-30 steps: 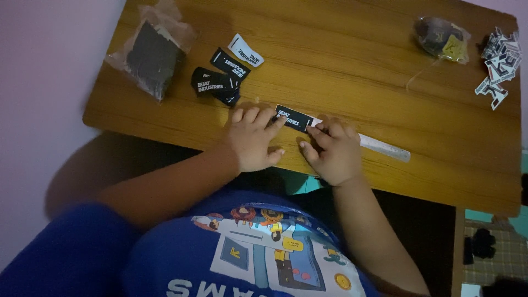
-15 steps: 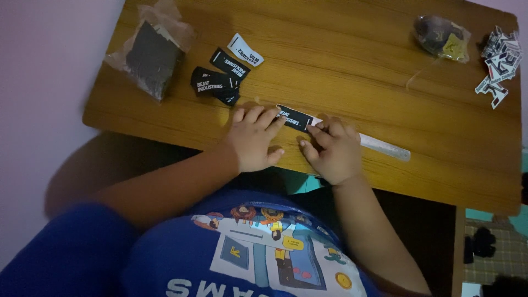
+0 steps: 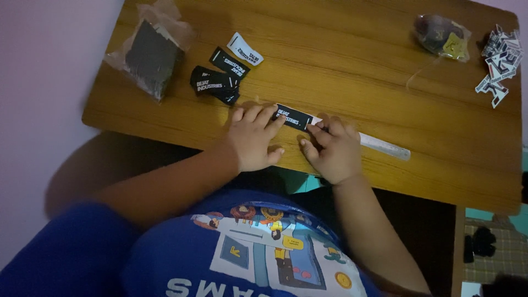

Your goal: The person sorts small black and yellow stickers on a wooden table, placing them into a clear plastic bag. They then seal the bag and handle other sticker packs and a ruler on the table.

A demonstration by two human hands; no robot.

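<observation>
Label: small black rectangular fabric label [image 3: 293,116] with white print, flat on the wooden worktop [image 3: 352,66], one end over a clear plastic ruler [image 3: 379,145].
Grip: my left hand [image 3: 253,137] and right hand [image 3: 330,151] press its ends with fingertips, nothing clasped.
Change: unchanged, both hands stay put.

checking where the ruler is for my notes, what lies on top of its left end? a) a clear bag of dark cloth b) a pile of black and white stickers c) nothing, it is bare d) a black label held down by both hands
d: the black label lies over the left end of the ruler, with the left hand and right hand pressing its two ends.
</observation>
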